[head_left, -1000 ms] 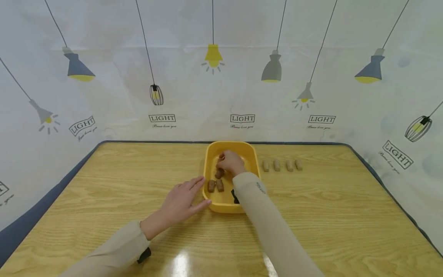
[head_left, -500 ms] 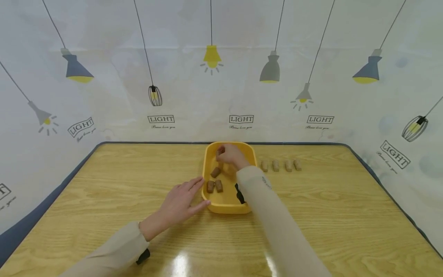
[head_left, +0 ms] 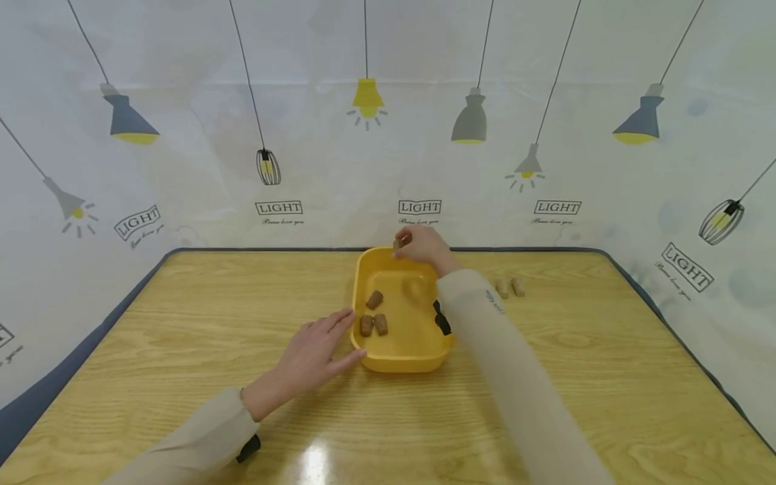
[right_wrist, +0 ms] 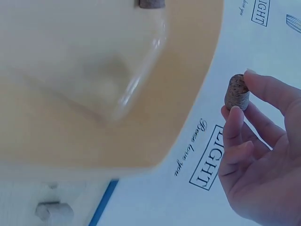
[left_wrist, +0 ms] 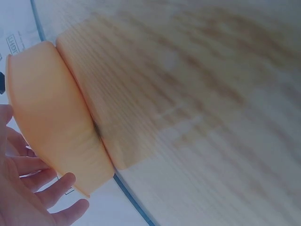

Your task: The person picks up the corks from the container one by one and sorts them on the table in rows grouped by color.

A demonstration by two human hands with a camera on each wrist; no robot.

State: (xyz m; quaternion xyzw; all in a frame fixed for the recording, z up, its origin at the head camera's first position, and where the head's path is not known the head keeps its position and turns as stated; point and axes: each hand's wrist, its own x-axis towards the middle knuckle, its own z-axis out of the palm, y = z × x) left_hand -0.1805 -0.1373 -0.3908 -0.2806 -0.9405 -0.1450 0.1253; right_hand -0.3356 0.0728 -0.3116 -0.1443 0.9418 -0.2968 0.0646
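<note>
My right hand [head_left: 426, 246] pinches a brown cork [right_wrist: 237, 92] between thumb and fingertips, raised over the far rim of a yellow plastic box [head_left: 403, 364]. With fingers spread and fairly straight, my left hand [head_left: 308, 357] touches the box's near left side. Inside, towards the left, lie a tilted cork [head_left: 374, 300] and a pair beside each other, the left cork [head_left: 366, 326] and the right cork [head_left: 380, 325]. The left wrist view shows the box's outer wall [left_wrist: 56, 113] against the fingers [left_wrist: 59, 188].
Right of the box, a cork [head_left: 502, 288] and another cork [head_left: 518, 287] stand on the wooden table [head_left: 606, 364]; my right sleeve [head_left: 503, 364] covers the spot left of them. A lamp-printed backdrop [head_left: 327, 135] rises behind the table's far edge.
My right hand has lifted the cork from inside the box, up and rightward to the far rim. Its sleeve now hides two of the table corks. The left hand stays put.
</note>
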